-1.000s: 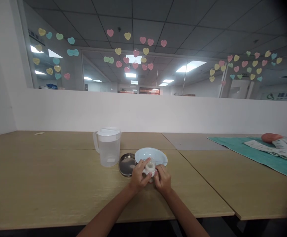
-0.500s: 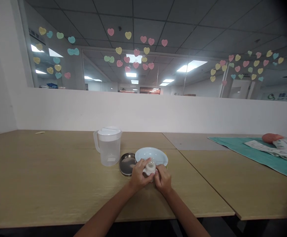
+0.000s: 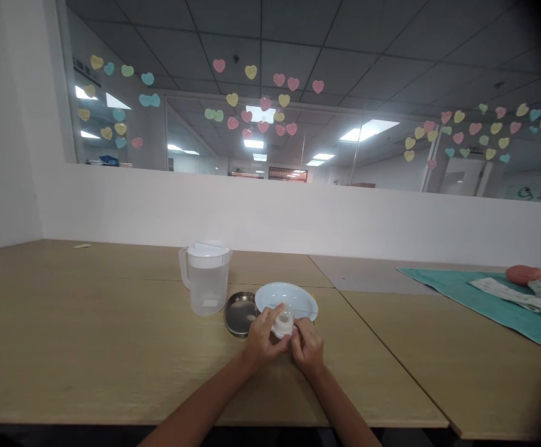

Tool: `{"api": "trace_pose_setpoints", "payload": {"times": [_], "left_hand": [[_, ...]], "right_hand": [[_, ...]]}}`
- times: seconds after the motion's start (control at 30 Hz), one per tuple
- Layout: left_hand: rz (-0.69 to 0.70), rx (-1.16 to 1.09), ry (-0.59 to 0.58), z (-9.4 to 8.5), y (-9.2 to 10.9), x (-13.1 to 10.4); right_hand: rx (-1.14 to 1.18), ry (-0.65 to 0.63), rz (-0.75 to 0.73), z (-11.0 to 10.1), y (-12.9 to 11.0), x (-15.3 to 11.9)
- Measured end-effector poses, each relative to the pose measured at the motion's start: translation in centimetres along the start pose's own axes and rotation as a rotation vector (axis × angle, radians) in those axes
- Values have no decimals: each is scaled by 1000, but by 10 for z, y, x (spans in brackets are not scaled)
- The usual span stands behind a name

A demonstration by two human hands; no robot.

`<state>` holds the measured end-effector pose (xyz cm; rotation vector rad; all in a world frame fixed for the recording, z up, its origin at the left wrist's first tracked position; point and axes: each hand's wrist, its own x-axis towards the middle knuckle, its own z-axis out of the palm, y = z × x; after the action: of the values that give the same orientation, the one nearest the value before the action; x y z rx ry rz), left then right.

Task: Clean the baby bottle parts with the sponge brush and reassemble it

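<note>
Between my two hands is a baby bottle (image 3: 284,321), seen from its top, with a clear domed cap over a white collar. My left hand (image 3: 262,338) is closed round its left side, thumb low and fingers over the top. On the other side, my right hand (image 3: 308,345) pinches the bottle's right edge with bent fingers. Most of the bottle's lower part is hidden by the hands. Just behind them sits a pale blue bowl (image 3: 293,293), partly covered by the bottle and fingers. A round metal tin (image 3: 240,315) lies left of the bowl, close to my left hand.
A clear plastic pitcher (image 3: 208,282) with a white lid stands behind and left of the tin. At the far right, a green cloth (image 3: 466,292) bears patterned fabric (image 3: 517,298) and an orange-red item (image 3: 526,274). Seams cross the wooden table (image 3: 112,347).
The camera view has tilted and shifted slightly. Both hands keep their hold on the bottle, and its clear dome shows a little more fully now.
</note>
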<state>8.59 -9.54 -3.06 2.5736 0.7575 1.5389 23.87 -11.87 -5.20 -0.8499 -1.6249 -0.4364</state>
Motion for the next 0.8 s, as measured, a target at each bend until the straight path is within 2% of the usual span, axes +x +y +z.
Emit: {"api": "trace_pose_setpoints", "payload": {"times": [0.27, 0.4, 0.63, 0.7, 0.8], "left_hand": [[33, 80, 11, -2, -5, 0], [-9, 76, -3, -1, -8, -1], [-79, 65, -53, -7, 4, 0], [-77, 64, -63, -9, 5, 1], [-72, 62, -88, -11, 3, 1]], "right_hand": [[-12, 7, 46, -3, -1, 4], [-15, 11, 58, -5, -1, 8], [-3, 25, 33, -6, -4, 6], [4, 108, 46, -8, -14, 22], [62, 314, 57, -30, -45, 78]]}}
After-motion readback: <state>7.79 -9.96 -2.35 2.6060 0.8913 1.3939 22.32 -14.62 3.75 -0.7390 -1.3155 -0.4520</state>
